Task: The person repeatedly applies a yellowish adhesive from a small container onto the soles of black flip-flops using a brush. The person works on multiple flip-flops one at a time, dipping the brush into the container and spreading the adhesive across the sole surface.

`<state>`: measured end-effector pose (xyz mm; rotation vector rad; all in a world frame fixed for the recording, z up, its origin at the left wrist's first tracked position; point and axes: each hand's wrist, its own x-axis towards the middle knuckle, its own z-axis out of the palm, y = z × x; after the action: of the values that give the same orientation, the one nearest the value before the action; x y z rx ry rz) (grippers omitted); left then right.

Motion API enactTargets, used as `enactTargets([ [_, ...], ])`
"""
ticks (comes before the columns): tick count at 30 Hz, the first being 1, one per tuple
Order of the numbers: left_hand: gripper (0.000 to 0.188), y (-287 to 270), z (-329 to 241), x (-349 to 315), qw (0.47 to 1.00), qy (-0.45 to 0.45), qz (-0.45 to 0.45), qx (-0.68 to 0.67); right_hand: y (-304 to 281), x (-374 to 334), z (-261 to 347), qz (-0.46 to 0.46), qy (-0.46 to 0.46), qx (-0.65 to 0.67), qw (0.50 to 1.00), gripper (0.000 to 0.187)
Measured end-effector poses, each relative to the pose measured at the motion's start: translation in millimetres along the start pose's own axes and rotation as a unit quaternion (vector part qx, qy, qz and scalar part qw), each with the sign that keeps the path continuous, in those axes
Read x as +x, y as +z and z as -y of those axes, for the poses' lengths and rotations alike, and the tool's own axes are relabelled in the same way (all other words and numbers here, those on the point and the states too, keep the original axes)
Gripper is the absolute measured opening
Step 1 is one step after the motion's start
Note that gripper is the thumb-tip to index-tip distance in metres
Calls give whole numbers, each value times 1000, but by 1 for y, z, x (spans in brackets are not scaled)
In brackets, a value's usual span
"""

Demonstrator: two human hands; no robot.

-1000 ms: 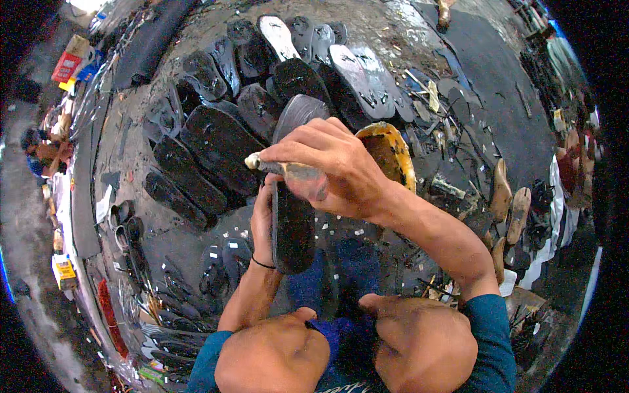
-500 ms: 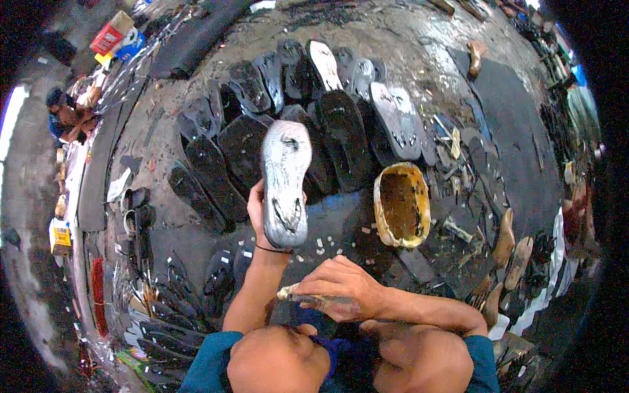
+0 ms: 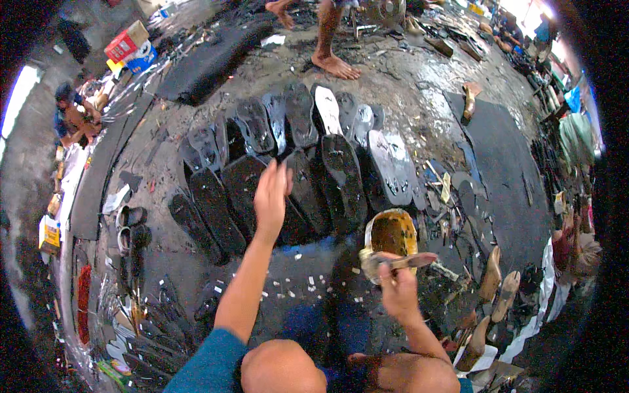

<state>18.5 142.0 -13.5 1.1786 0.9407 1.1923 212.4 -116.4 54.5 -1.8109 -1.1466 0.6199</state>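
My left hand [image 3: 270, 200] reaches over the rows of dark shoe soles [image 3: 341, 177], fingers stretched forward and nothing visible in them. It is near or touching the soles in the front row; the exact contact is hidden beneath it. My right hand [image 3: 400, 288] grips a brush with a flat wooden handle [image 3: 418, 261] that points right. Its pale, clotted head [image 3: 371, 263] lies at the near left rim of a yellowish, glue-crusted container [image 3: 413, 226]. Behind the front row, a white-coated sole [image 3: 327, 110] and a pale grey sole [image 3: 391, 167] stand out.
Wooden shoe lasts [image 3: 504, 295] lie at the right, near a dark sheet [image 3: 498, 150]. Small pale scraps [image 3: 311, 288] dot the floor before me. A bystander's bare foot [image 3: 335, 65] stands beyond the soles. Another person [image 3: 75, 118] sits at the far left, near a red-and-white box [image 3: 128, 42].
The silvery coated sole has left my left hand, which has moved forward over the soles. My right hand has carried the brush right to the container. A walking person's legs have appeared at the top.
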Motion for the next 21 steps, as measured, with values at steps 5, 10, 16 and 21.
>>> enactTargets([
  [5,90,-209,-29,-210,790,9,-67,610,-29,34,-68,-49,-44,-167,984,22],
  [10,109,-311,-31,-352,710,-264,-70,649,6,66,-84,-15,-187,-314,931,26],
  [16,92,-196,-59,-333,874,-154,-92,451,-62,21,-31,116,28,-312,943,36],
  [21,84,-111,-3,-317,836,-129,74,529,-83,-12,-22,91,72,-249,962,40],
])
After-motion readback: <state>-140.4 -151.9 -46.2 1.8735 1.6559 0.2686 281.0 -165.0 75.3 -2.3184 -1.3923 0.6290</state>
